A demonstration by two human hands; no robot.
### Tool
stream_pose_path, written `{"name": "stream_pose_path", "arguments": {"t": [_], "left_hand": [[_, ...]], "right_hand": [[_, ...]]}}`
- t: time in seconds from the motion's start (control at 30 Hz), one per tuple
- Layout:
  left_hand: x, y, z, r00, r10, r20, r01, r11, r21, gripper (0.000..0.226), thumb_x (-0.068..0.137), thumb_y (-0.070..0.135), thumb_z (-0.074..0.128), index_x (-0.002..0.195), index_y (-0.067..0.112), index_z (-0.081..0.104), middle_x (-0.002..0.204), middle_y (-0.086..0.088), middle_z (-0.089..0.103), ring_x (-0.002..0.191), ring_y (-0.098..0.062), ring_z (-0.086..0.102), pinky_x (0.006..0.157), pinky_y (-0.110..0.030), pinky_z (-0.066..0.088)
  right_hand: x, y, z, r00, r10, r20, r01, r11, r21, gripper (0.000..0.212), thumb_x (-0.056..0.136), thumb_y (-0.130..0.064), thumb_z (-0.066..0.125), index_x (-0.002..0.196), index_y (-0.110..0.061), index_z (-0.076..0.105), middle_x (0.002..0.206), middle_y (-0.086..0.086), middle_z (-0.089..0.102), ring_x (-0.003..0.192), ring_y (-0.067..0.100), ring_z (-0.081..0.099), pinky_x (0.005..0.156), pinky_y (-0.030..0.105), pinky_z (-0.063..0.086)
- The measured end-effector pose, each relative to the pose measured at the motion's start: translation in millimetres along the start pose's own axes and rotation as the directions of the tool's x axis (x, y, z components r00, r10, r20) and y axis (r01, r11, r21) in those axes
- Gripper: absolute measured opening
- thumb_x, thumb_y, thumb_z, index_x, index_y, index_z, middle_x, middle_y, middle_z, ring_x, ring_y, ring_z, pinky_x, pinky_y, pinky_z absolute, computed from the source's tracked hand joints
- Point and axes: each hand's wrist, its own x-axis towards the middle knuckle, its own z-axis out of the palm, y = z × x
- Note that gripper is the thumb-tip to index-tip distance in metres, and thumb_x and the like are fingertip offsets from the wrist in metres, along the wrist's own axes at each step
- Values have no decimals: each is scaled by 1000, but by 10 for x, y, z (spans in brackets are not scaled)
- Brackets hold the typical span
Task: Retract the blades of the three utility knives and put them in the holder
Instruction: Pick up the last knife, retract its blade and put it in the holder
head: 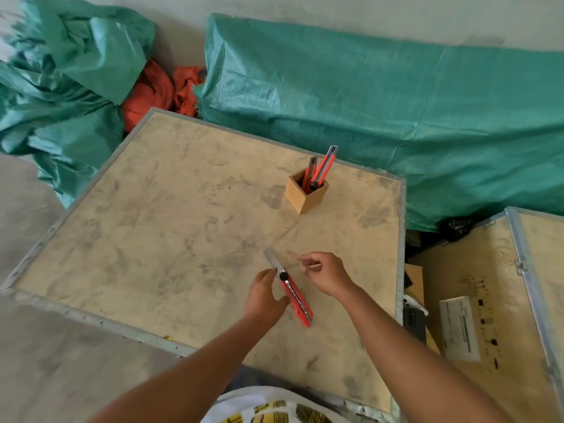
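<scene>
A: What's lying beyond the hands on the surface (pixel 152 209)?

B: The wooden holder (pixel 306 195), well ahead, is already carrying two knives (pixel 320 169).

A: And the third knife (pixel 294 296)?

B: It's lying between the hands, long axis running diagonally, blade (pixel 273 259) still out and pointing away to the left. The left hand (pixel 264 296) is touching its body; the right hand (pixel 328 274) is hovering loosely curled, gripping nothing.

A: Next?

B: Probably sliding the black knob (pixel 283 276) back.
</scene>
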Motion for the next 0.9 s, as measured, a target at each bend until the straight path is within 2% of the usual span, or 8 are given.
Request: {"name": "stream_pose_path", "arguments": {"t": [0.1, 0.17, 0.27, 0.37, 0.5, 0.6, 0.77, 0.9], "left_hand": [[-205, -103, 202, 999, -6, 36, 8, 999, -33, 69, 76, 19, 79, 139, 16, 52, 137, -3, 53, 119, -21, 58, 96, -22, 43], [-257, -124, 293, 999, 3, 36, -1, 997, -73, 62, 75, 14, 78, 134, 15, 56, 130, -4, 56, 110, -22, 63, 91, -27, 50], [-272, -117, 365, 1000, -4, 24, 8, 989, -149, 53, 78, 4, 74, 129, 12, 60, 124, -3, 58, 104, -18, 66, 83, -19, 47], [-268, -162, 412, 999, -50, 0, 49, 981, -190, 53, 80, -1, 70, 130, 12, 60, 123, -1, 58, 99, -12, 63, 81, -13, 46], [-265, -242, 482, 996, -87, 6, 86, 969, -233, 56, 79, -13, 63, 130, 9, 62, 121, -4, 62, 92, -9, 62, 65, 0, 46], [-263, -259, 464, 994, -111, 20, 112, 953, -282, 58, 79, -13, 60, 130, 13, 62, 119, -3, 64, 92, -11, 66, 64, -9, 51], [-320, -261, 277, 987, -151, 50, 156, 872, -464, 55, 83, -13, 51, 122, 21, 68, 99, -2, 74, 81, -14, 69, 64, -16, 55], [-353, -267, 78, 979, -167, 117, 203, 766, -610, 38, 90, -5, 60, 125, 10, 66, 103, -5, 75, 91, -24, 74, 82, -43, 62]], "right_hand": [[-78, 27, 184, 997, 17, 76, -15, 999, -31, 32, 93, -7, 67, 122, -17, 74, 117, 2, 76, 97, 13, 69, 79, 9, 48], [-91, 11, 275, 991, 22, 129, -17, 999, -43, 38, 93, -3, 66, 127, -17, 71, 121, 5, 74, 104, 14, 69, 88, 14, 49], [-45, -32, 372, 979, -10, 203, 21, 998, -54, 44, 92, 3, 63, 130, -18, 70, 127, 4, 74, 113, 19, 71, 105, 30, 52], [-8, -56, 447, 974, -48, 222, 80, 988, -133, 38, 91, 0, 66, 125, -16, 73, 126, 3, 74, 116, 18, 69, 106, 27, 49], [-33, 16, 479, 982, -40, 184, 66, 989, -136, 25, 89, -2, 71, 110, -14, 75, 113, 4, 75, 101, 15, 67, 98, 28, 52], [-46, 64, 480, 983, -11, 186, 28, 995, -92, 22, 90, -7, 72, 110, -16, 73, 105, 2, 72, 94, 13, 65, 84, 22, 52], [-115, 61, 494, 990, 15, 139, -19, 999, 31, 20, 91, -14, 73, 107, -25, 71, 104, -2, 73, 98, 15, 70, 80, 26, 55], [-128, -112, 327, 999, 22, 25, -26, 982, 186, 18, 91, -16, 73, 108, -23, 71, 105, -1, 75, 98, 18, 72, 83, 35, 61]]}}
